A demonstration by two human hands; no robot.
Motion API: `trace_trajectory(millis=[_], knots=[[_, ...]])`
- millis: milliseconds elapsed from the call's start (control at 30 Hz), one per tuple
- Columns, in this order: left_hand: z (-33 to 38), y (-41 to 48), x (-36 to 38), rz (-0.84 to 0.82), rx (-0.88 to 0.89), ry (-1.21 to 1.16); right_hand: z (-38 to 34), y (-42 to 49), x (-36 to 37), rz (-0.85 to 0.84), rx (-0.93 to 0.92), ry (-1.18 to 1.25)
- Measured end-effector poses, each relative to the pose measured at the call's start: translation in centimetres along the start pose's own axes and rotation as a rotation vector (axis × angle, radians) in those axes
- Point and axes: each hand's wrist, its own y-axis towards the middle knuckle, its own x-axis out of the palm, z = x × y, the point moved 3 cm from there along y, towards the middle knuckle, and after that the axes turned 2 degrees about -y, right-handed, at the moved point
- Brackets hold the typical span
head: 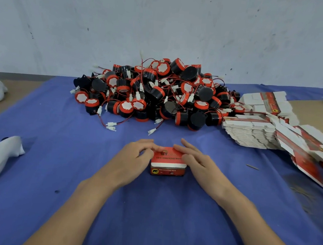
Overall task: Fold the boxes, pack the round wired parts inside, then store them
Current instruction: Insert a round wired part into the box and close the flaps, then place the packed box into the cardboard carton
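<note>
A folded red box (168, 163) is set on the blue cloth (54, 161) at centre. Its 9 o'clock end is gripped by the left hand (137, 156), fingers curled over the top. The right hand (194, 159) is laid on the 3 o'clock end, fingers straight and spread. Round wired parts (155, 92) are heaped at 12 o'clock, and flat boxes (254, 129) are stacked at 2 o'clock.

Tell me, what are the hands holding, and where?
A small red box: the left hand grips its top left edge, the right hand presses its top right edge.
</note>
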Motion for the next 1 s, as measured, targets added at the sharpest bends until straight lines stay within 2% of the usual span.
trace_trajectory(millis=[200,400,700,867,1000], knots=[[-0.4,-1.0,0.0,-0.059,0.139,0.274,-0.4,-1.0,-0.2,-0.036,-0.089,-0.167],[0.7,-1.5,0.4,0.037,0.335,0.484,-0.9,-1.1,-0.1,0.001,-0.156,-0.36],[0.9,-1.6,0.3,0.066,0.38,0.478,-0.9,-1.3,0.2,0.08,-0.183,-0.441],[1.0,-1.9,0.9,0.143,0.437,0.545,-0.8,-1.2,0.3,0.102,-0.185,-0.471],[0.9,-2.0,0.7,0.151,0.421,0.464,-0.7,-1.1,0.2,0.094,-0.167,-0.447]])
